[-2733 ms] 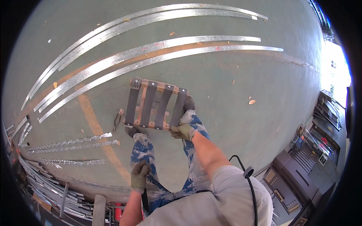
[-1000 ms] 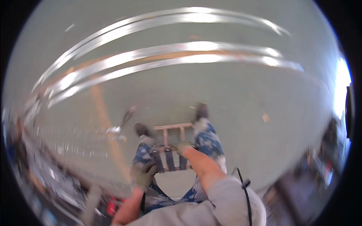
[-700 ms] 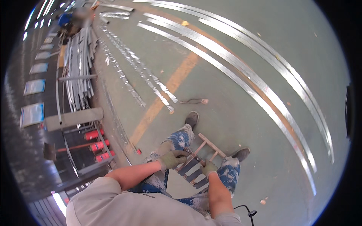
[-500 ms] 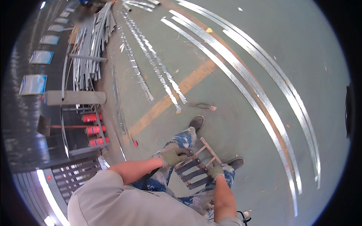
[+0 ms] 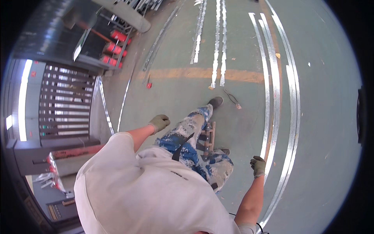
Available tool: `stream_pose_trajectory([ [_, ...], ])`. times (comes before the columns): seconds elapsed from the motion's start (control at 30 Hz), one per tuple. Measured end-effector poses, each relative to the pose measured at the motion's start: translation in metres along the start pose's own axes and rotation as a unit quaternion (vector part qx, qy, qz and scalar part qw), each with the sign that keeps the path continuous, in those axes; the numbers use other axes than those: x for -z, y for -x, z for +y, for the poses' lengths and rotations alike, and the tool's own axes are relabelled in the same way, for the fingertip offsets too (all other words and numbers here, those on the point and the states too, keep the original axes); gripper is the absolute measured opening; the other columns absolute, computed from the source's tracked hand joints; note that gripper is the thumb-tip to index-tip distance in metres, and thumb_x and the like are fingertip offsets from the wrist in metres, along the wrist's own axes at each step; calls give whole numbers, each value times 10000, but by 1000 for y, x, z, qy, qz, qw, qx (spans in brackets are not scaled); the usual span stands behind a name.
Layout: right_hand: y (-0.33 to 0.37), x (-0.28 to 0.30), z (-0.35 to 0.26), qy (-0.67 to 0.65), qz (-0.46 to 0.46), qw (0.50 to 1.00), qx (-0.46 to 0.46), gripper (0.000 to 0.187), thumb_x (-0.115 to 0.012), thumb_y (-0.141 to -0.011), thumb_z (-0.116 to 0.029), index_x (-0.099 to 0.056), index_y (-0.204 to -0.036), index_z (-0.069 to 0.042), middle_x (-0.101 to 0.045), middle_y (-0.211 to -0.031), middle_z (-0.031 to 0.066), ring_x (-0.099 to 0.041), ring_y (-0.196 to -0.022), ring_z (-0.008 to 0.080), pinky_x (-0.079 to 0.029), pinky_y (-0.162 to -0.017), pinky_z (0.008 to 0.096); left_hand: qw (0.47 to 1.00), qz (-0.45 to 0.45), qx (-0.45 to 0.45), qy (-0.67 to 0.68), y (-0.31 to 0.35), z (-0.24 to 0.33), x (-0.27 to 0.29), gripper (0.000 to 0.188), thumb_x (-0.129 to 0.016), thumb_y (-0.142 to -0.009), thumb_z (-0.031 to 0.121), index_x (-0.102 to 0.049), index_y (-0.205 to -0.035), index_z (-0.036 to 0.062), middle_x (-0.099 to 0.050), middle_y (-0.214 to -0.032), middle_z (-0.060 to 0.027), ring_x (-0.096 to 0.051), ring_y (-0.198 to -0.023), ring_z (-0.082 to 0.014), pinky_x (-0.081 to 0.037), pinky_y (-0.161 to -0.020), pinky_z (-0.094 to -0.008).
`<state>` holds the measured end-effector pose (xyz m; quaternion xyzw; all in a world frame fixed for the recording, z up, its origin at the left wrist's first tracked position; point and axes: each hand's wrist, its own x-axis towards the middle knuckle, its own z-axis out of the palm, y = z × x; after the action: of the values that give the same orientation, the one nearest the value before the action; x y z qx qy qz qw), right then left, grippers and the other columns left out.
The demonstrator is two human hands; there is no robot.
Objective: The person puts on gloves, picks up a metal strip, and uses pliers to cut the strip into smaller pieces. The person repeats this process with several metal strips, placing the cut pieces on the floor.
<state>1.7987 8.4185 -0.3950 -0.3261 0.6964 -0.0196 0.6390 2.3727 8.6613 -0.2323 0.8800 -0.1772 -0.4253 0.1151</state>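
There is small dark print on my shirt [image 5: 180,175], too tiny to read. My legs hide part of the wooden stool [image 5: 213,136] with dark straps; it is between my legs, near my two shoes. I can't tell if it touches them. My left hand [image 5: 159,123] and right hand [image 5: 258,165] are in gloves, out at my sides, fingers loosely bent and holding nothing that I can see. I count one pair of pliers [image 5: 232,98], three red bottles [image 5: 114,48], three bumpy shiny strips [image 5: 216,58] and four long flat strips [image 5: 276,78].
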Motion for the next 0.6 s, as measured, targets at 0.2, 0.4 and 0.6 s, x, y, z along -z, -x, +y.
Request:
stream_pose_trajectory([
  [0.2,13,7,28,14,-2,1000,-20,324,-642,-902,-92,-664,-1225,-84,-738,-875,53,-679,-674,166,-472,-542,312,996,35,82,10,5,-102,-6,407,-678,-892,250,-714,-1200,-13,-748,-1041,-141,-702,-821,-199,-567,-777,-348],
  [0.4,23,-50,61,130,-24,988,-79,230,-707,-927,-261,-727,-1082,-92,-749,-876,57,-685,-687,166,-500,-581,324,993,85,7,83,-30,-40,-14,390,-661,-947,255,-695,-1245,6,-744,-1080,-137,-695,-935,-199,-551,-858,-330],
  [0.6,-97,-141,24,382,33,919,96,443,-704,-896,-321,-717,-1216,-15,-765,-1112,186,-741,-1005,319,-571,-895,397,977,-57,-154,138,-116,65,-65,413,-663,-996,309,-670,-1308,39,-742,-1156,-116,-697,-1034,-189,-546,-916,-318],
])
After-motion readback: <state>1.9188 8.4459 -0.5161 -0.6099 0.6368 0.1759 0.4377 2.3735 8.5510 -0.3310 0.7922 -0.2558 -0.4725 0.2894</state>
